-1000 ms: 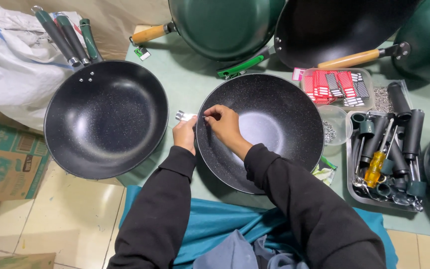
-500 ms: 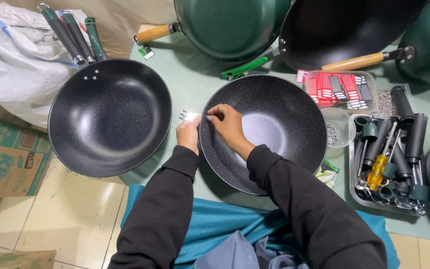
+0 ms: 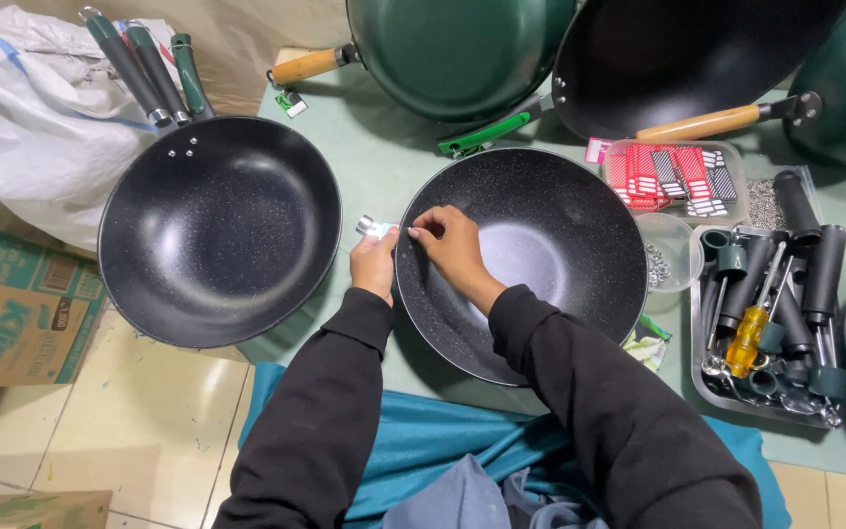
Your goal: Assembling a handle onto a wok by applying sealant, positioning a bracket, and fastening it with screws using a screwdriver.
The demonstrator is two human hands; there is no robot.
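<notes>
A black speckled wok (image 3: pixel 560 255) without a handle lies in front of me on the pale green mat (image 3: pixel 384 157). My left hand (image 3: pixel 374 263) holds a small metal bracket piece (image 3: pixel 372 227) against the outside of the wok's left rim. My right hand (image 3: pixel 447 243) reaches inside the wok, fingertips pinched at the same spot on the rim; what they pinch is too small to tell. Both sleeves are black.
A second black wok (image 3: pixel 217 230) with a dark handle lies to the left, beside a white sack (image 3: pixel 31 127). Green woks with wooden handles (image 3: pixel 462 49) stand behind. A metal tray (image 3: pixel 771 323) of handles and a screwdriver, a box of red tags (image 3: pixel 673 176) and a dish of screws (image 3: pixel 666 257) sit right.
Both hands stay at the wok's left rim. Only the camera view has shifted slightly.
</notes>
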